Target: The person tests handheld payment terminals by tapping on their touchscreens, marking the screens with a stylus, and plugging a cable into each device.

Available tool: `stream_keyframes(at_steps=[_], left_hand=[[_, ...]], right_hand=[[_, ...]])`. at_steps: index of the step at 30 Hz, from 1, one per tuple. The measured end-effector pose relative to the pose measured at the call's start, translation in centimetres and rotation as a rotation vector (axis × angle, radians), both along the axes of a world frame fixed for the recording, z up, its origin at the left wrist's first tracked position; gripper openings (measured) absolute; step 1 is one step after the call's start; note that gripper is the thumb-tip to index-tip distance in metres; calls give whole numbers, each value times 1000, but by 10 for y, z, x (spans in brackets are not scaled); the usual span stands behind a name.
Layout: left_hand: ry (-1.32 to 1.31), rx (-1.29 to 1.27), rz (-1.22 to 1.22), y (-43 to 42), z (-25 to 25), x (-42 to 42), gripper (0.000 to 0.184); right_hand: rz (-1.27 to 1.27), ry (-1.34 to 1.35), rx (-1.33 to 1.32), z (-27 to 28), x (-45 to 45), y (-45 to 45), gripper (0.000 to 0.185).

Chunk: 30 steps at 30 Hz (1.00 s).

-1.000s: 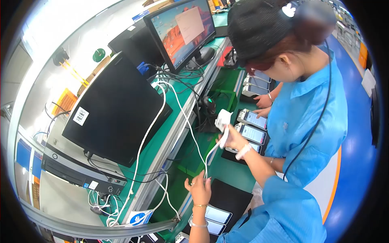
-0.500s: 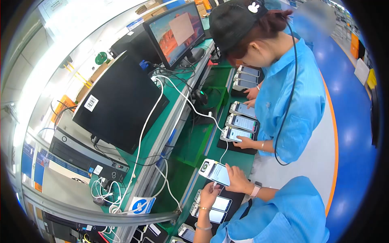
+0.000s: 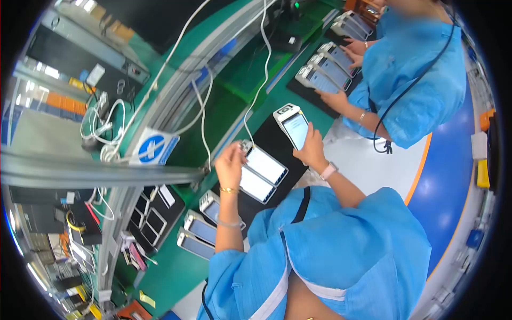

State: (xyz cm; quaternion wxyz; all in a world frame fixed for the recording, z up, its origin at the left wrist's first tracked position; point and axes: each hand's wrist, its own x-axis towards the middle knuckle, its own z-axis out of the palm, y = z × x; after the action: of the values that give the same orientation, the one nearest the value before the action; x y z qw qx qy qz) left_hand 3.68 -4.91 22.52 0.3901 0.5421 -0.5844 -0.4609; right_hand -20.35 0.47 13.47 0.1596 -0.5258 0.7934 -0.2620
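Note:
My right hand [image 3: 311, 148] grips a white payment terminal [image 3: 296, 128] by its lower side, raised above the black mat, its screen lit. My left hand [image 3: 229, 166] has its fingers pinched at the top end of two terminals lying side by side, their screens [image 3: 266, 165] bright white. A white cable [image 3: 247, 118] runs down to these fingertips; its plug is hidden there. Below my left wrist, more white terminals [image 3: 198, 228] with darker screens lie in a row, one partly covered by my forearm.
A co-worker in a blue smock [image 3: 421, 80] stands at the right, hands on other terminals [image 3: 322, 77]. A metal frame bar [image 3: 106, 175] crosses at left. A black tray [image 3: 154, 216] holds phone-shaped frames. Loose white cables [image 3: 109, 136] lie on the green bench.
The view has swung down and toward my own body. My left hand has come away from the held terminal to the ones on the mat; my right hand still holds its terminal.

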Motion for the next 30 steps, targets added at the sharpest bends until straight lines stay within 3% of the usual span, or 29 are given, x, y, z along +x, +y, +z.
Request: stream_keyframes(at_steps=[4,7,8,9,11,12,13,15,16,18,19,23,25,27,29,30], left_hand=[[-46,-113,144,2,10,33,25],[-12,-156,209,15,20,48,26],[-12,-164,203,18,20,55,27],[-12,-162,212,20,18,59,27],[15,-153,241,23,14,64,27],[16,-149,250,24,12,65,27],[38,-142,242,24,10,64,26],[61,-142,242,25,6,61,26],[72,-141,211,25,5,61,25],[89,-151,167,25,0,61,25],[87,-154,168,26,0,62,25],[117,-159,165,27,-4,64,25],[79,-176,180,28,-5,64,25],[46,-180,216,27,-7,61,22],[13,-184,249,26,-6,56,20],[-178,-218,245,24,-4,53,15]], right_hand=[[145,118,179,-31,9,-17,99],[194,155,94,-61,4,-20,102],[184,271,103,-49,9,-16,90],[193,272,104,-36,16,-12,90],[366,290,-163,-19,36,-7,75],[475,168,-247,-23,48,-3,63],[537,-33,-129,-35,59,-4,61],[407,-290,44,-63,83,-9,60],[415,-290,42,-62,83,-14,60],[281,-805,326,-61,85,-31,67],[231,-870,379,-60,84,-34,69],[249,-700,321,-46,67,-23,91],[385,-355,218,-57,62,-9,111],[452,-14,445,-18,73,0,115],[425,-3,469,-18,80,1,114],[396,6,487,-18,81,0,113]])
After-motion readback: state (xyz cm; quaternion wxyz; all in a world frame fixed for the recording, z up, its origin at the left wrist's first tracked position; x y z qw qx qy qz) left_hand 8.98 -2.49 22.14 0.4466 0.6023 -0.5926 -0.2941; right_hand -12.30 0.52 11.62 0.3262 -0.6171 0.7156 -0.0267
